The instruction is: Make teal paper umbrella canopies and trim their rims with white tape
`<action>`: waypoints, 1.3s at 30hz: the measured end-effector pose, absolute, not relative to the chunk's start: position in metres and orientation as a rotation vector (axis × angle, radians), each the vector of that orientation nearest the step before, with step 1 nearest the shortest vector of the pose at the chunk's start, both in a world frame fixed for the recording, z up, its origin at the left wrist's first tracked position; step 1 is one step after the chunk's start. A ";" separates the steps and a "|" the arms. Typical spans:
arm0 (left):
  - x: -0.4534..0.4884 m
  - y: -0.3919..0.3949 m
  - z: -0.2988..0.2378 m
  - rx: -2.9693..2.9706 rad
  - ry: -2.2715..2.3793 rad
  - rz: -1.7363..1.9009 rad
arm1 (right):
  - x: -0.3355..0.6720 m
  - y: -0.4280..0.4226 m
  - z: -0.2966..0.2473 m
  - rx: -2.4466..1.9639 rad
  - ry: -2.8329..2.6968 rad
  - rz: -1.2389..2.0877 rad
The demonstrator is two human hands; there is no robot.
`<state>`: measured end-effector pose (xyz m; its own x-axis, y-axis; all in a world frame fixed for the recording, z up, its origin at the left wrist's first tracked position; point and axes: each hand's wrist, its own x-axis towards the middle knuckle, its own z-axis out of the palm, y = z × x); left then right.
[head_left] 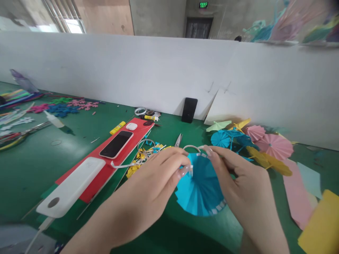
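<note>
A pleated blue paper fan, spread nearly into a full round, is held up between my hands in the head view. Small white strips show along parts of its edge. My left hand pinches at its left upper side, with a small white piece at the fingertips. On the upper right edge, my right hand grips the paper between thumb and fingers. Just beyond the fan lie scissors, their handles partly hidden by my hands.
Finished paper umbrellas crowd the right, near coloured paper sheets. On the left, a red board carries a phone and a white power strip. Paper scraps lie beside it. A black phone leans against the white partition.
</note>
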<state>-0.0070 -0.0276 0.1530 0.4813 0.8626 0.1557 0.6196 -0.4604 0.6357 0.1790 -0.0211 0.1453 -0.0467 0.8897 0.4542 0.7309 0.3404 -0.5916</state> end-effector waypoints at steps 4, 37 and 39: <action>-0.008 -0.020 0.154 2.156 1.264 0.628 | 0.183 -0.021 0.149 -1.401 -1.858 0.414; -0.001 -0.012 0.140 2.598 1.303 0.629 | 0.177 -0.019 0.136 -1.328 -2.052 0.538; 0.000 -0.013 0.138 2.626 1.298 0.662 | 0.176 -0.020 0.137 -1.318 -2.057 0.509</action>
